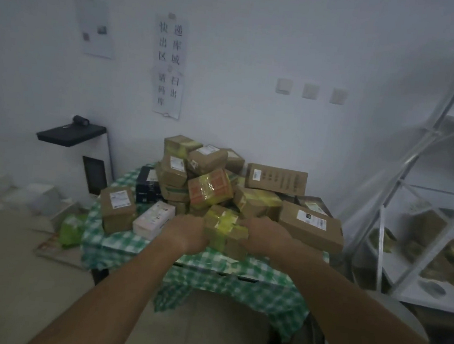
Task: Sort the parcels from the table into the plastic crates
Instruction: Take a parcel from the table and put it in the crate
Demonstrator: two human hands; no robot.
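Note:
A heap of cardboard parcels covers a table under a green checked cloth. At the front of the heap lies a brown parcel wrapped in yellow tape. My left hand holds its left side and my right hand holds its right side, fingers curled round it. A white and pink box lies just left of my left hand. A long brown box with a white label lies right of my right hand. No plastic crate is clearly in view.
A metal shelving rack with parcels on its shelves stands at the right. A black device on a white stand is left of the table by the wall. A green bag and flat cartons lie on the floor at the left.

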